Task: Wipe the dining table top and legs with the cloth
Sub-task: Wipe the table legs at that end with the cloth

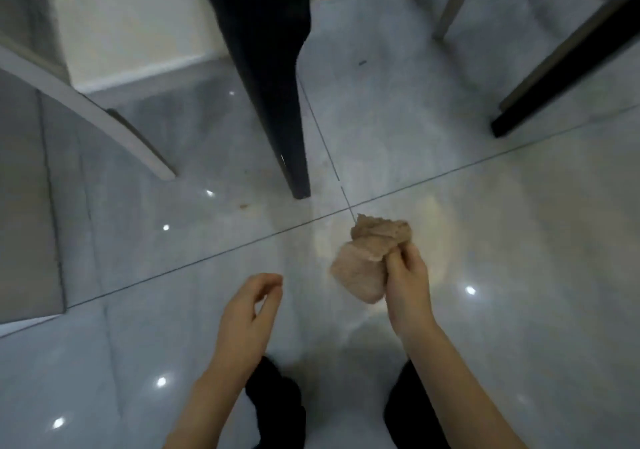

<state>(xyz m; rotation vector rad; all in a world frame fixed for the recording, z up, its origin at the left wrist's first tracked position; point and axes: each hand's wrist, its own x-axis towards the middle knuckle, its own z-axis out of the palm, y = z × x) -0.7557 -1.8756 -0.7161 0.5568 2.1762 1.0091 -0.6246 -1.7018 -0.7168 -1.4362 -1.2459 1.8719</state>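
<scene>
I look down at a glossy tiled floor from under the dining table. A black tapered table leg (273, 77) slants down to the floor at centre. A second black leg (554, 77) slants in at the upper right. My right hand (407, 285) grips a bunched beige cloth (367, 258), held in the air below and to the right of the centre leg's foot. My left hand (249, 317) hovers to the left of the cloth with loosely curled fingers and holds nothing. The table top is out of view.
A pale chair leg (114, 126) slants across the left, with a grey chair panel (24, 188) beside it. Another pale chair leg (453, 1) stands at the upper right. A white skirting (145, 70) runs behind. My dark-clothed knees (277, 400) show at the bottom.
</scene>
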